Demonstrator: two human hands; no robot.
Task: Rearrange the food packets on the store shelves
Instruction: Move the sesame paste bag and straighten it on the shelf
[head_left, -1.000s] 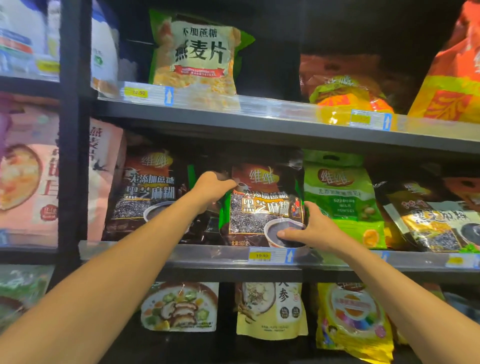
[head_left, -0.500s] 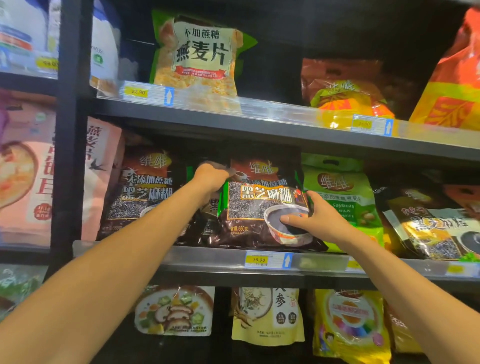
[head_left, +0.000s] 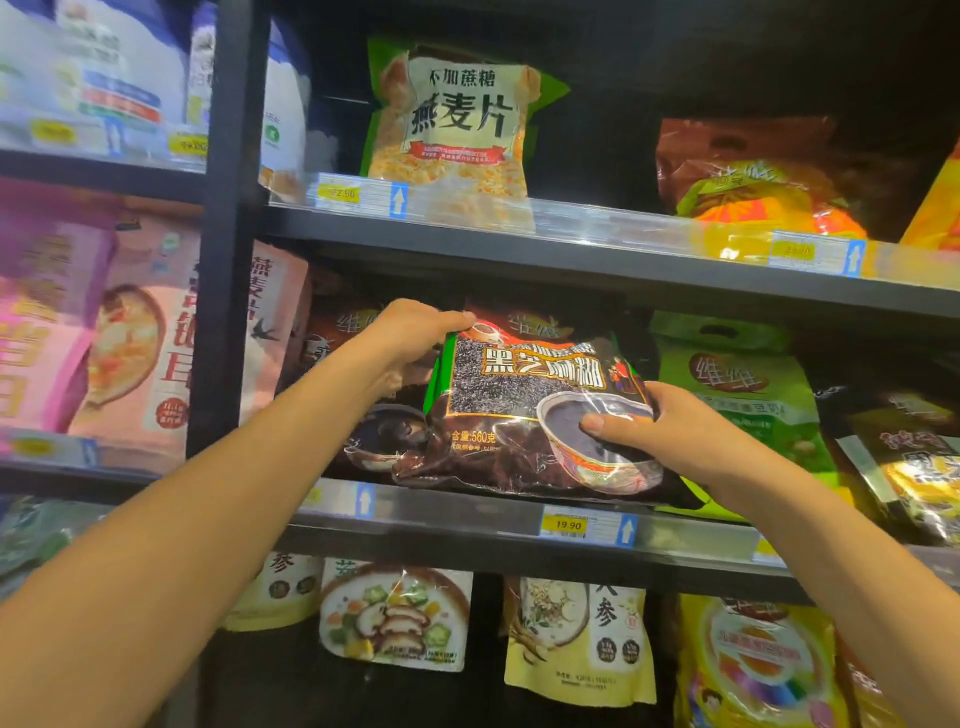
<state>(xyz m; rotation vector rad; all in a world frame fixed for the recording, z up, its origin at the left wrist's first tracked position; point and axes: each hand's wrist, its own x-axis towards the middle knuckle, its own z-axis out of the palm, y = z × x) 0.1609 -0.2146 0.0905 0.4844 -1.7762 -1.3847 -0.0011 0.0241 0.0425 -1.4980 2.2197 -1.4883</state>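
Store shelving, middle shelf (head_left: 467, 525). Our left hand (head_left: 415, 332) pinches the top corner and our right hand (head_left: 670, 431) clasps the lower right of the black sesame packet (head_left: 524, 415), tilted over the shelf's front edge. Step: repositioning; next, seat it upright.

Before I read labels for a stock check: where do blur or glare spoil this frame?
Head view: the far-left packets are blurred; glare streaks the dark sesame packet and the clear shelf strip; the upper shelf's back is dark.
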